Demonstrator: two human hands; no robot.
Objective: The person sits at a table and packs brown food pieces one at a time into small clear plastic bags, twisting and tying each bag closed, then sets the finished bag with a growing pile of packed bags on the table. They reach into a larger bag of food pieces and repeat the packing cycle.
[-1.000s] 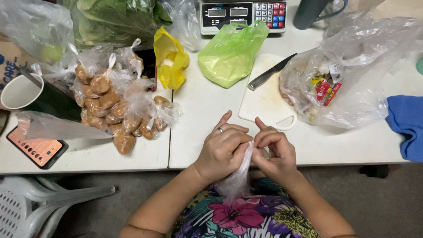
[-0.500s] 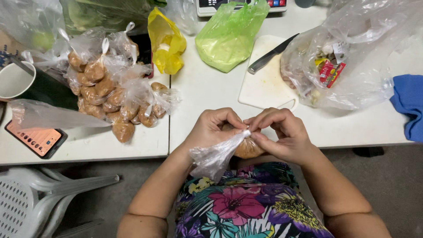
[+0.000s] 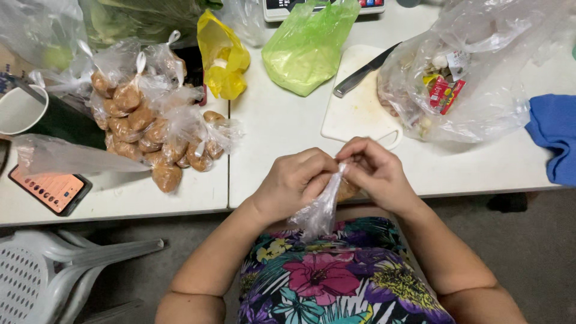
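From the head view, my left hand (image 3: pixel 297 183) and my right hand (image 3: pixel 375 174) meet just off the near edge of the white table (image 3: pixel 282 129), fingers of both pinched tight on the twisted neck of a small clear plastic bag (image 3: pixel 321 207). The bag's loose tail hangs down over my flowered top (image 3: pixel 336 282); a brown lump sits in it under my right palm, mostly hidden. Far left of the bag a pile of tied bags of brown lumps (image 3: pixel 150 126) lies on the table, with a phone (image 3: pixel 51 189) nearer the edge. Beyond the bag lies a white cutting board (image 3: pixel 360 111) with a knife (image 3: pixel 363 75), a yellow bag (image 3: pixel 222 54) and green bag (image 3: pixel 309 45) behind it, a blue cloth (image 3: pixel 555 135) far right
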